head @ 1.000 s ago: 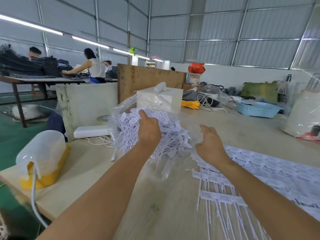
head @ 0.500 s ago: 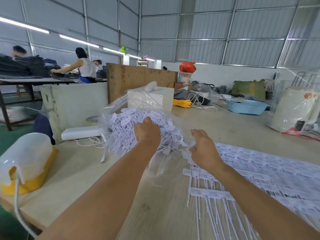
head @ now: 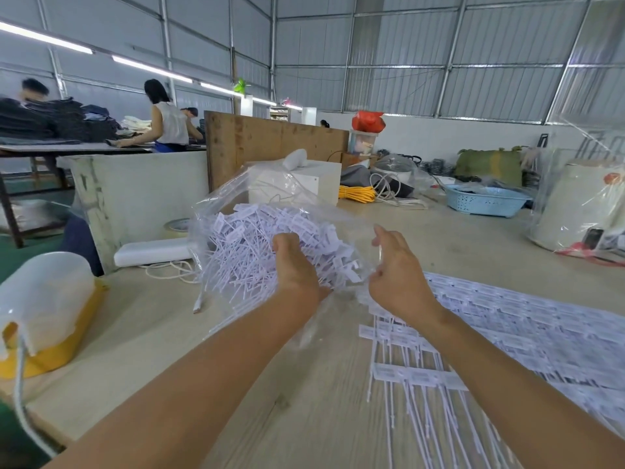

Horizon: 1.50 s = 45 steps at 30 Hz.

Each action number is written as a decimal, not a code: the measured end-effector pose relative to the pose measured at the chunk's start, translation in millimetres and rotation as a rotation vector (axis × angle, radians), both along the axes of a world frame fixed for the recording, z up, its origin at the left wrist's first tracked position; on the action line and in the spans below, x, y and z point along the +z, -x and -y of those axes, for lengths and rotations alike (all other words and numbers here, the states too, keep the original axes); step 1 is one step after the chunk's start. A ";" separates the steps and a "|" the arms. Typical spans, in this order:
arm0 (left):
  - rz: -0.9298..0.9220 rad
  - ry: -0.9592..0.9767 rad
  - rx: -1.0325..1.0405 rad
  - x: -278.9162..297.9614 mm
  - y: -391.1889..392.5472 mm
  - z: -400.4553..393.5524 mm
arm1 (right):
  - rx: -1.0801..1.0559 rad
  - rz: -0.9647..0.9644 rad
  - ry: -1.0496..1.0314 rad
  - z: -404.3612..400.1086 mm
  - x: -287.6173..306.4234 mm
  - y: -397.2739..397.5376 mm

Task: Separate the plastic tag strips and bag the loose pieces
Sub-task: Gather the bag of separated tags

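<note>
Joined tag strips (head: 473,336) are spread flat on the tabletop (head: 331,418) under the right forearm. Just beyond, the clear bag (head: 233,204) of loose pieces (head: 250,252) is gripped by curled fingers of the left hand (head: 297,265), while its edge is pinched by the right hand (head: 399,275).

Two bare forearms are seen reaching in from the lower edge of the head view, and no sleeve, cuff or glove is worn on either of them. The left hand (head: 297,265) and the right hand (head: 399,275) are uncovered too, with no ring, watch or band to be made out at the wrists or fingers. Nothing more of the person is shown
</note>
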<state>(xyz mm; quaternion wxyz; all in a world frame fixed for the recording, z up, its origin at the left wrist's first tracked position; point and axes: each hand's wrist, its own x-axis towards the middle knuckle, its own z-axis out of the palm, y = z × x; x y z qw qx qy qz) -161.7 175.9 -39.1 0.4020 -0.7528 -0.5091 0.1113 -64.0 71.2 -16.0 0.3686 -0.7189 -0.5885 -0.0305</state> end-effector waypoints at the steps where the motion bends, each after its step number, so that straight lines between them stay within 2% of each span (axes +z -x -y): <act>1: 0.015 -0.010 -0.017 -4.2 0.8 -4.1 | 0.019 0.000 -0.001 0.0 0.8 1.7; 5: 0.240 0.003 -0.004 -6.2 7.2 -18.4 | 0.036 0.024 -0.101 4.7 10.1 -1.2; 8: 0.278 0.035 -0.041 -1.8 6.1 -17.7 | -0.012 0.038 -0.080 12.1 12.4 -10.9; 10: 0.347 0.090 -0.073 3.5 5.7 -11.9 | -0.123 0.083 -0.059 18.3 9.2 -12.9; 12: 0.429 0.136 -0.163 7.5 9.9 -10.4 | -0.220 0.368 -0.225 26.2 3.7 0.3; 14: 0.437 0.210 -0.288 8.6 19.0 -16.4 | -0.068 0.657 -0.381 32.5 -3.3 23.2; 15: 0.412 0.267 -0.330 9.4 24.7 -21.3 | 0.058 0.719 -0.296 33.2 -6.5 35.0; 16: 0.391 0.324 -0.348 9.7 30.2 -26.0 | 0.146 0.713 -0.089 32.2 -7.6 46.1; 18: 0.357 0.383 -0.347 7.2 37.3 -31.4 | 0.162 0.683 0.316 25.5 -10.9 62.1; 19: 0.345 0.387 -0.344 3.5 38.5 -32.1 | 0.135 0.718 0.389 21.5 -14.5 63.9; 20: 0.336 0.383 -0.341 -0.8 38.0 -32.5 | 0.133 0.751 0.357 18.8 -16.3 65.3; 22: 0.329 0.369 -0.331 -6.6 37.4 -34.2 | 0.211 0.716 0.248 20.1 -15.9 66.5; 25: 0.335 0.342 -0.295 -3.6 40.0 -41.3 | 0.345 0.538 0.139 32.5 -10.7 58.3; 27: 0.326 0.310 -0.281 -2.7 37.8 -43.2 | 0.328 0.584 0.087 40.3 -10.2 52.0; 29: 0.311 0.288 -0.272 -4.2 33.4 -42.1 | 0.318 0.604 0.108 45.2 -15.2 46.4; 35: 0.343 0.339 -0.310 -3.4 32.5 -32.7 | 0.305 0.428 0.297 53.9 -29.1 29.2; 40: 0.364 0.299 -0.282 -1.3 26.2 -15.7 | 0.328 0.361 0.202 62.6 -28.5 21.1; 45: 0.386 0.417 -0.174 17.7 10.0 20.5 | 0.218 0.186 0.164 94.2 -20.5 -16.2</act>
